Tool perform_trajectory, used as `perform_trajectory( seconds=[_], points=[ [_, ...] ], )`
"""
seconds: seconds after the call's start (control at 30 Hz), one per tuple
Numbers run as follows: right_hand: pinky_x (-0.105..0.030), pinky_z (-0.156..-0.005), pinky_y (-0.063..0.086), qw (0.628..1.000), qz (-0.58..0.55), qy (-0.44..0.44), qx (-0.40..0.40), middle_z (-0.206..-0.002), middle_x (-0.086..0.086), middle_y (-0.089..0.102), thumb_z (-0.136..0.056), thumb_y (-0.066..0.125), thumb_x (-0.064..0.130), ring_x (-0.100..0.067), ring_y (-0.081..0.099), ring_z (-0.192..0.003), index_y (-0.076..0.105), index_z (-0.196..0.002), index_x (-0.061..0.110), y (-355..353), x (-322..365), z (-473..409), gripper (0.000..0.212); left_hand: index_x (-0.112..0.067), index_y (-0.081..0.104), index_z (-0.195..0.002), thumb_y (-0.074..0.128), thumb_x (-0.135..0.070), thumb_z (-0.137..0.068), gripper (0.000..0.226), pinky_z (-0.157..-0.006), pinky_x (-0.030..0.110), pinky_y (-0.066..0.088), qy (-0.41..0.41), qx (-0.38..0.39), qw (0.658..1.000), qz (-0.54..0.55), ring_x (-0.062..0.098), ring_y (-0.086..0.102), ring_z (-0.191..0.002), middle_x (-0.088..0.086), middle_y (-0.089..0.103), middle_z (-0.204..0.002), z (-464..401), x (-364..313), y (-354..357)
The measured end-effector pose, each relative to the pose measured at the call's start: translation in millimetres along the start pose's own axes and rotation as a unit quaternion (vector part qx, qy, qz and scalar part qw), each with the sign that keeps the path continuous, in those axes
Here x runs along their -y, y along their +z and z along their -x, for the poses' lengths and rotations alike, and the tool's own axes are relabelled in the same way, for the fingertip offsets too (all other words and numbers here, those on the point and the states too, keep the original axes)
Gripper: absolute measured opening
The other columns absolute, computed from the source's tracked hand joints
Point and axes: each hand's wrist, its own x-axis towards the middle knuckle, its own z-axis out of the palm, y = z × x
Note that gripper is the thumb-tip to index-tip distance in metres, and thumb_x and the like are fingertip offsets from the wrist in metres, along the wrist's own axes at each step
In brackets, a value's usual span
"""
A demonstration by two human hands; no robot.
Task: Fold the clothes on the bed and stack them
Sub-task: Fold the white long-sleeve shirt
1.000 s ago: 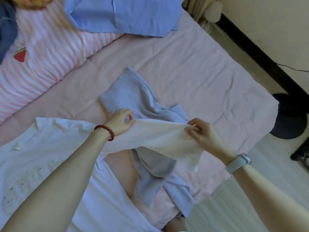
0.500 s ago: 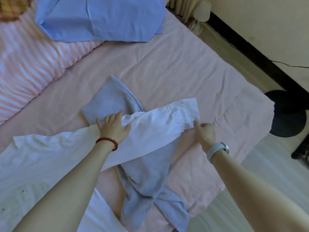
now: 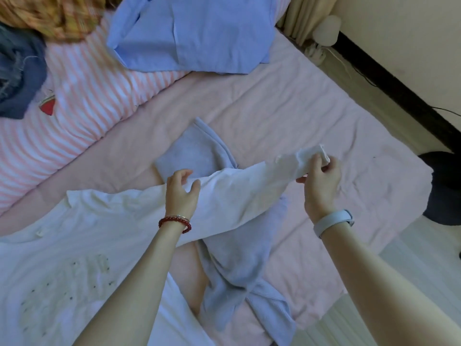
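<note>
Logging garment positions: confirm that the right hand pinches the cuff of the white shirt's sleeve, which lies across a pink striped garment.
Wrong in one respect. The head view shows the right hand pinching the white shirt sleeve's cuff, but the sleeve lies across a grey garment, not a pink striped one.

**A:** so what's around you off to the right there?

**B:** Your far right is a cream wall (image 3: 411,33) with a black baseboard (image 3: 399,96) running along the bottom of it. Up in the corner you've got beige curtains (image 3: 299,18), a rounded white thing (image 3: 326,28) just beside them (too blurry to tell what it is), and a white power strip (image 3: 315,52) on the ground below it.

**A:** and that dark blob?

**B:** That's a round black object (image 3: 444,186) sitting on your pale wood floor (image 3: 411,258), near the baseboard. A thin black cable (image 3: 446,109) crosses the wall above it.
</note>
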Motion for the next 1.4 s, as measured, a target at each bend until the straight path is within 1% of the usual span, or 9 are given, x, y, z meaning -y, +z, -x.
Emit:
perform_trajectory(
  seconds=[0.27,0.4,0.5,0.6,0.77,0.9,1.0,1.13,1.4],
  points=[
    [-0.010,-0.058,0.038,0.903,0.070,-0.298,0.300,-0.064,0.014,0.048,-0.088,0.049,0.012,-0.001,0.047,-0.059,0.057,-0.089,0.015,102.6,35.4,199.6,0.009,-0.017,0.061,-0.090,0.048,-0.016,-0.095,0.013,-0.077,0.030,0.047,-0.199,-0.116,0.937,0.262,0.019,0.061,-0.087,0.002,0.063,-0.094,88.6,78.8,-170.3],
    [-0.026,-0.075,0.048,0.740,0.144,-0.211,0.622,-0.092,0.001,0.064,-0.090,0.055,0.028,-0.009,0.058,-0.073,0.055,-0.123,0.018,140.1,1.2,328.0,0.034,-0.014,0.057,-0.101,0.031,-0.039,-0.100,0.036,-0.087,0.035,0.044,-0.263,-0.159,0.852,0.425,0.017,0.060,-0.089,0.003,0.062,-0.099,125.5,145.6,-257.2],
    [-0.031,-0.097,0.042,0.623,0.241,-0.234,0.706,-0.135,0.001,0.052,-0.093,0.053,0.029,-0.017,0.053,-0.116,0.045,-0.136,0.022,146.7,-47.1,383.3,0.044,-0.014,0.045,-0.121,0.030,-0.043,-0.099,0.039,-0.102,0.042,0.036,-0.333,-0.204,0.795,0.465,0.024,0.055,-0.097,0.005,0.054,-0.107,154.6,203.7,-296.7],
    [-0.029,-0.099,0.039,0.635,0.316,-0.227,0.667,-0.131,-0.002,0.055,-0.096,0.047,0.022,-0.020,0.051,-0.118,0.051,-0.132,0.019,137.0,-87.1,391.3,0.036,-0.013,0.048,-0.114,0.043,-0.037,-0.097,0.030,-0.097,0.039,0.039,-0.402,-0.193,0.801,0.399,0.025,0.052,-0.105,0.006,0.053,-0.113,172.9,253.8,-308.7],
    [-0.027,-0.099,0.034,0.665,0.472,-0.235,0.529,-0.136,-0.006,0.048,-0.095,0.045,0.013,-0.022,0.044,-0.125,0.046,-0.135,0.012,123.8,-137.8,365.3,0.039,-0.016,0.045,-0.077,0.052,-0.026,-0.093,0.020,-0.060,0.027,0.041,-0.421,-0.174,0.829,0.324,0.015,0.044,-0.062,0.004,0.045,-0.073,156.8,304.1,-302.2],
    [-0.035,-0.104,0.031,0.702,0.508,-0.252,0.431,-0.138,-0.011,0.044,-0.092,0.048,0.009,-0.028,0.039,-0.128,0.041,-0.137,0.008,115.9,-156.0,352.2,0.045,-0.014,0.049,-0.076,0.062,-0.020,-0.085,0.017,-0.065,0.030,0.040,-0.362,-0.255,0.880,0.169,0.020,0.046,-0.066,0.008,0.045,-0.066,134.0,326.9,-292.5],
    [-0.039,-0.109,0.027,0.659,0.574,-0.236,0.425,-0.148,-0.006,0.033,-0.094,0.045,0.016,-0.025,0.026,-0.137,0.033,-0.143,0.015,108.4,-169.4,344.7,0.050,-0.002,0.061,-0.075,0.056,-0.011,-0.086,0.015,-0.061,0.023,0.038,-0.298,-0.281,0.906,0.110,0.023,0.048,-0.068,0.011,0.053,-0.065,124.6,327.6,-291.8],
    [-0.038,-0.110,0.024,0.595,0.653,-0.209,0.419,-0.157,0.006,0.010,-0.095,0.042,0.020,-0.016,0.007,-0.144,0.028,-0.144,0.026,80.5,-182.7,344.1,0.052,-0.002,0.061,-0.095,0.047,-0.005,-0.088,0.016,-0.080,0.026,0.043,-0.328,-0.412,0.844,0.100,0.030,0.057,-0.090,0.015,0.059,-0.088,137.6,325.9,-298.5],
    [-0.039,-0.100,0.035,0.741,0.541,-0.202,0.343,-0.138,-0.015,0.043,-0.090,0.051,0.003,-0.033,0.040,-0.126,0.044,-0.133,0.002,9.6,-202.7,371.8,0.044,-0.004,0.057,-0.097,0.055,-0.005,-0.089,0.008,-0.063,0.000,0.037,-0.239,-0.293,0.923,0.076,0.017,0.051,-0.076,0.003,0.056,-0.089,268.8,335.5,-250.1]
  ],
)
